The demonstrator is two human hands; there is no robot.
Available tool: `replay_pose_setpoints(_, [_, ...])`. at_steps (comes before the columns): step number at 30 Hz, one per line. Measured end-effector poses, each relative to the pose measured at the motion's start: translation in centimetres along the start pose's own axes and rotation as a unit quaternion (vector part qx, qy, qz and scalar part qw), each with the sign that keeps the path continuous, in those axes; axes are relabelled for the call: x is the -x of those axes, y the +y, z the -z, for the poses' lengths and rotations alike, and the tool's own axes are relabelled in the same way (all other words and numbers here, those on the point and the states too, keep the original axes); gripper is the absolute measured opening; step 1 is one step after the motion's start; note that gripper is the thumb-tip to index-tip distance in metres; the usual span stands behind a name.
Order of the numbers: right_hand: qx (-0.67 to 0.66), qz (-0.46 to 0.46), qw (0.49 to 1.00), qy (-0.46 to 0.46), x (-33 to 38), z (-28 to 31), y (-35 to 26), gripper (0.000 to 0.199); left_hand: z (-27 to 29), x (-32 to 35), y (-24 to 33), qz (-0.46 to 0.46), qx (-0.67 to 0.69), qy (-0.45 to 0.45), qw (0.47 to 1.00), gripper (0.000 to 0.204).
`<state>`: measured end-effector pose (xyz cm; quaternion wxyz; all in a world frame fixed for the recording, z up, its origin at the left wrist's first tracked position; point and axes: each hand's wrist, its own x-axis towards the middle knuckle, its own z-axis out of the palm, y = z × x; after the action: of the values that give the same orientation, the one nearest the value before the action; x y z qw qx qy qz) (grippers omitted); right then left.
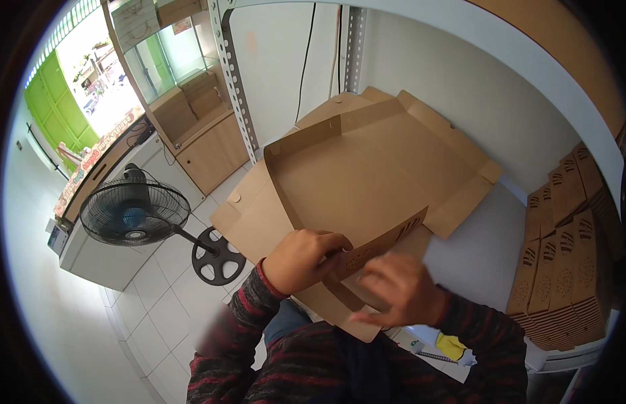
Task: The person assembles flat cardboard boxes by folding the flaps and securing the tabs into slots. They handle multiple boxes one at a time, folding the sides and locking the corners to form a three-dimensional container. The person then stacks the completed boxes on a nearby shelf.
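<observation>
A brown cardboard box (367, 158), partly folded, lies in front of me with some side walls raised and other flaps spread flat. My left hand (306, 259) is closed on the box's near left corner, its fingers pinching the raised wall. Just right of it, my right hand (404, 289) hovers by the near flap (360, 326), slightly blurred. Its thumb stretches away from the curled fingers, and nothing shows between them. Dark printing marks the near wall (383, 246). Whether the right thumb touches the flap, I cannot tell.
Flat cardboard (242, 198) lies beneath the box on a pale tabletop (471, 269). Stacked folded boxes (562, 269) stand at the right. A black fan (134, 212) is on the tiled floor at left. Perforated metal posts (235, 87) rise behind. A yellow item (451, 345) lies low right.
</observation>
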<state>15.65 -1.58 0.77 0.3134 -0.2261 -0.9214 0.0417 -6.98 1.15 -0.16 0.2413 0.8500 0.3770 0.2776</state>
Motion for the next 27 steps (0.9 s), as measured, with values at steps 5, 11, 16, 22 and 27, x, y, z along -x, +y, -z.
replay_pose_setpoints(5, [0.037, 0.066, 0.996, -0.051, 1.6, -2.6, -0.3, 0.028, 0.2, 0.2, 0.6, 0.011, 0.018, -0.035, 0.999, 0.018])
replay_pose_setpoints(11, [-0.004, 0.026, 1.0, 0.006, 0.2, -0.4, 1.3, 0.022, 0.4, 0.6, 0.5, -0.001, 0.05, 0.006, 0.999, 0.021])
replay_pose_setpoints(16, [0.031, 0.014, 0.999, 0.005, -0.2, 0.3, 2.6, 0.022, 1.4, 2.7, 1.7, -0.046, -0.029, -0.003, 0.999, 0.022])
replay_pose_setpoints(22, [-0.081, 0.06, 0.994, -0.041, 0.2, -1.2, 2.8, 0.02, -1.1, 5.0, 0.6, -0.059, -0.024, 0.02, 0.998, 0.019])
replay_pose_setpoints(27, [-0.095, 0.085, 0.991, -0.044, 0.8, -1.8, 3.4, 0.02, -2.7, 6.8, -0.5, -0.016, 0.027, 0.153, 0.988, 0.02])
